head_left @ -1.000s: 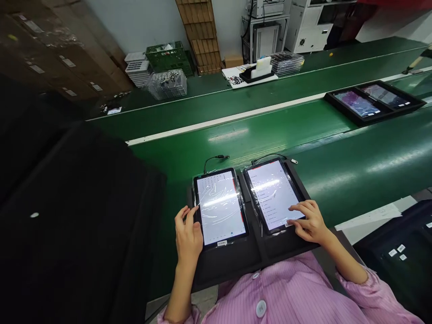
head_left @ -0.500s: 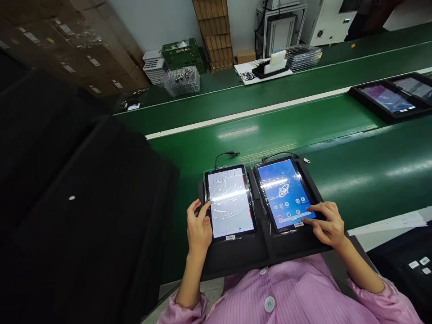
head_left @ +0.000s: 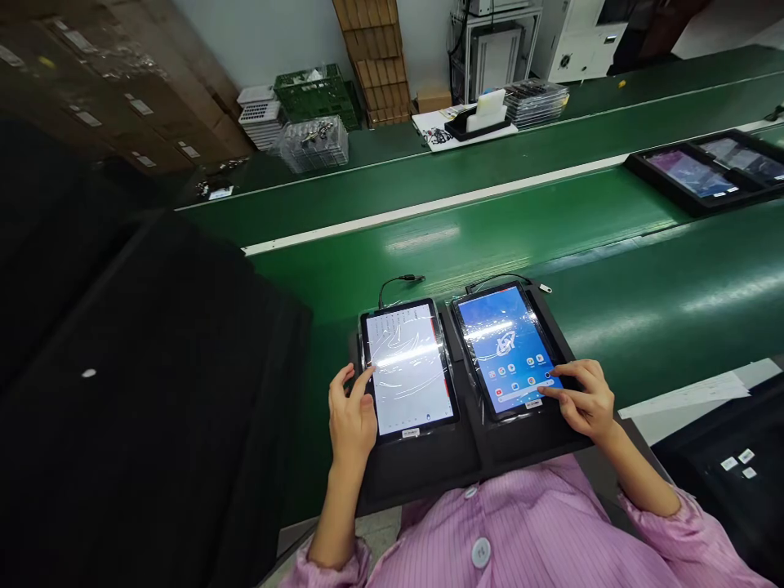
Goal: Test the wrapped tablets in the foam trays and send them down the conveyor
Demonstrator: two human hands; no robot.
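Observation:
Two tablets lie side by side in a black foam tray (head_left: 422,474) in front of me. The left tablet (head_left: 412,384) shows a mostly white screen under wrinkled clear film. My left hand (head_left: 354,412) is at its left edge, index finger reaching onto the border, holding nothing. On the right tablet (head_left: 499,327) a blue home screen with app icons is lit. Two fingers of my right hand (head_left: 585,400) extend over its lower right corner, near the icons; the hand is open. A short black cable (head_left: 395,281) leads from the left tablet's top, another cable (head_left: 499,276) from the right one's.
Large black foam stacks (head_left: 153,392) rise on the left. A green conveyor (head_left: 343,253) runs behind the tray. Another tray with tablets (head_left: 692,175) sits at the right. Farther back are a green crate (head_left: 312,94) and clear plastic trays (head_left: 315,145). Papers (head_left: 686,404) lie at right.
The whole view has shifted slightly, so the tablets and hands appear a little farther left. My fingers keep nearly the same places on the tablets; a small dark round spot now shows by my right fingertip.

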